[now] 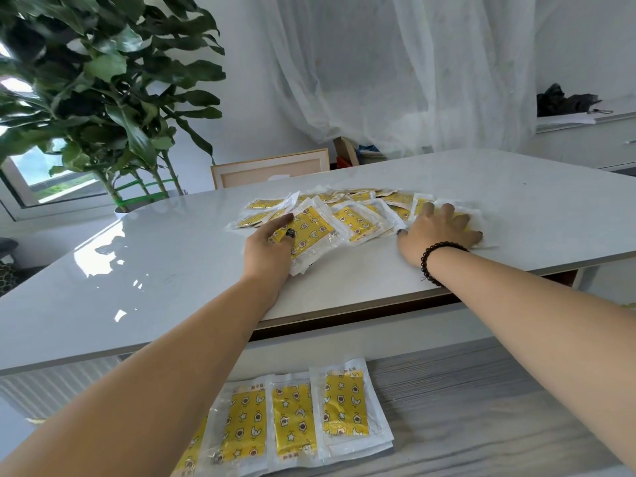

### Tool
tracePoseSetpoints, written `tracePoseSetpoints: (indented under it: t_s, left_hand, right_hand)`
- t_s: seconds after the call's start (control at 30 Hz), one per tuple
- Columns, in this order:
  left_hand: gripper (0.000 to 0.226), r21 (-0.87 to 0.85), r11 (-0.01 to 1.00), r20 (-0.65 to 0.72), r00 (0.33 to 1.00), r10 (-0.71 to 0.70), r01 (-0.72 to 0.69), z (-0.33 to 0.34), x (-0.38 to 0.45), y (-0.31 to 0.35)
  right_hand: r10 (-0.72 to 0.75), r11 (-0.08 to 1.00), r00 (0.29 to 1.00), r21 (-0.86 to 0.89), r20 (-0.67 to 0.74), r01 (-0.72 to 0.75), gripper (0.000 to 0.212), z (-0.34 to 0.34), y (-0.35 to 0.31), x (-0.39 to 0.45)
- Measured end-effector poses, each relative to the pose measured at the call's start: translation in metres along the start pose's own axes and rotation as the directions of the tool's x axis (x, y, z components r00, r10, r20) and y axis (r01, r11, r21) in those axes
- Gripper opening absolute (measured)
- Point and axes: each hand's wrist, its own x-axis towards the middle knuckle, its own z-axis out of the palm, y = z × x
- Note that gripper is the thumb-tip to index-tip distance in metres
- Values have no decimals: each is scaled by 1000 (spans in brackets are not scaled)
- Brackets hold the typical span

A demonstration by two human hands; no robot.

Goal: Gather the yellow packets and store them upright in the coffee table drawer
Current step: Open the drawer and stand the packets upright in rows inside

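Her left hand (272, 242) pinches the near end of one yellow packet (311, 232), thumb on top, fingers hidden beneath it; the right hand (442, 232) lies spread flat, palm down, on the right edge of the scattered pile (361, 206), gripping nothing. The pile's far packets overlap and blur together. All this sits mid coffee table (137, 270). Below, in the open drawer (481, 407), more packets (292, 418) lie side by side, the leftmost partly hidden by her forearm.
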Motion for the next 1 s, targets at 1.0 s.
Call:
tracePoseSetpoints:
  t_s: [1.0]
  left_hand:
    - [25, -192, 971, 242, 966, -95, 143, -5, 5, 1]
  right_hand:
    - [-537, 273, 580, 524, -612, 807, 34, 2, -41, -55]
